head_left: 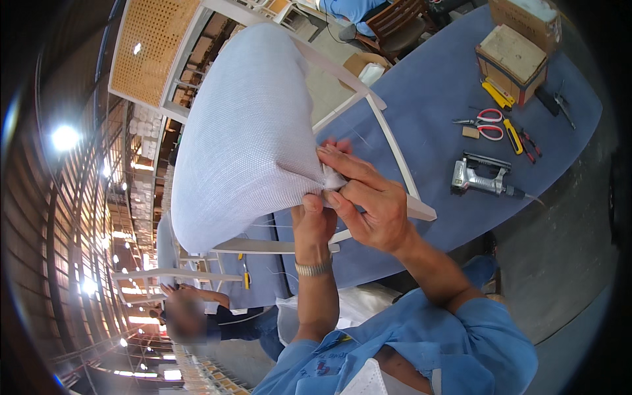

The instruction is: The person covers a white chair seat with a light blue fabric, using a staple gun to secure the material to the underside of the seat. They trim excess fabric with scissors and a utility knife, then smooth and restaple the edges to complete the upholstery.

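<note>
A chair with a white frame lies tipped on a blue-covered worktable, its padded seat in pale woven fabric facing left. At the near corner of the seat, the fabric is gathered into a folded tuck with creases running from it. My right hand pinches this tuck between thumb and fingers. My left hand, below a metal-banded wristwatch, presses its thumb against the fabric edge; its other fingers are mostly hidden behind the corner.
On the worktable at right lie a staple gun with a hose, red-handled scissors, a yellow cutter, a yellow-handled tool, and pliers. Cardboard boxes stand behind. Another person works at lower left.
</note>
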The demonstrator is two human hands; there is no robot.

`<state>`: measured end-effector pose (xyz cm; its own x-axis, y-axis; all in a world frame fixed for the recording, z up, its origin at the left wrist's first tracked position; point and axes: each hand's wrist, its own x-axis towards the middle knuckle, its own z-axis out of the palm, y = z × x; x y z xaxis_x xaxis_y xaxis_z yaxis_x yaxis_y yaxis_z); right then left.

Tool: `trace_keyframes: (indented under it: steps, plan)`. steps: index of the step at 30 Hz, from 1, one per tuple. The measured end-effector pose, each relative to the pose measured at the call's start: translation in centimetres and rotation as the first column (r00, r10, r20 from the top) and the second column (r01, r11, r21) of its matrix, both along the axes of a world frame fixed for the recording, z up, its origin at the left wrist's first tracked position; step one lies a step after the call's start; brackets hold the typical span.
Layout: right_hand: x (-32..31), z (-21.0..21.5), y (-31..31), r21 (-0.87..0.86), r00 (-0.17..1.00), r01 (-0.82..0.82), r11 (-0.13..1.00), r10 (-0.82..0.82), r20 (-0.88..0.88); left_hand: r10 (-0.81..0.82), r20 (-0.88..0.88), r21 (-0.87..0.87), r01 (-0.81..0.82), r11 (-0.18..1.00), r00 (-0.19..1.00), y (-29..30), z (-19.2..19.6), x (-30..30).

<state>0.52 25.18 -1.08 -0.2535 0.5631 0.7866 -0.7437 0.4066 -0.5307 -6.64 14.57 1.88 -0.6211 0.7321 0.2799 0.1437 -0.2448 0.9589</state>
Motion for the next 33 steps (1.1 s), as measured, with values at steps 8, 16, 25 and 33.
trace_keyframes:
  steps: [8, 16, 25, 33]
  plan:
    - [-0.2, -0.5, -0.1, -0.06, 1.0, 0.018, 0.998, -0.017, 0.024, -0.148, -0.049, 0.047, 0.15, 0.988, 0.988, 3.0, -0.6, -2.0]
    - [-0.4, -0.6, -0.4, -0.065, 0.999, 0.049, 0.997, -0.047, 0.02, -0.144, -0.057, 0.0, 0.145, 0.989, 0.988, 2.6, -0.2, -1.5]
    - [0.5, 0.0, 0.4, -0.142, 0.987, -0.142, 0.98, 0.151, 0.053, -0.184, -0.029, 0.054, 0.185, 0.981, 0.983, 2.4, 0.0, -1.8]
    - [0.7, 7.2, 6.5, 0.289, 0.993, -0.06, 0.956, 0.026, 0.118, -0.03, 0.106, 0.076, 0.022, 0.997, 0.994, 0.7, -2.3, -2.7]
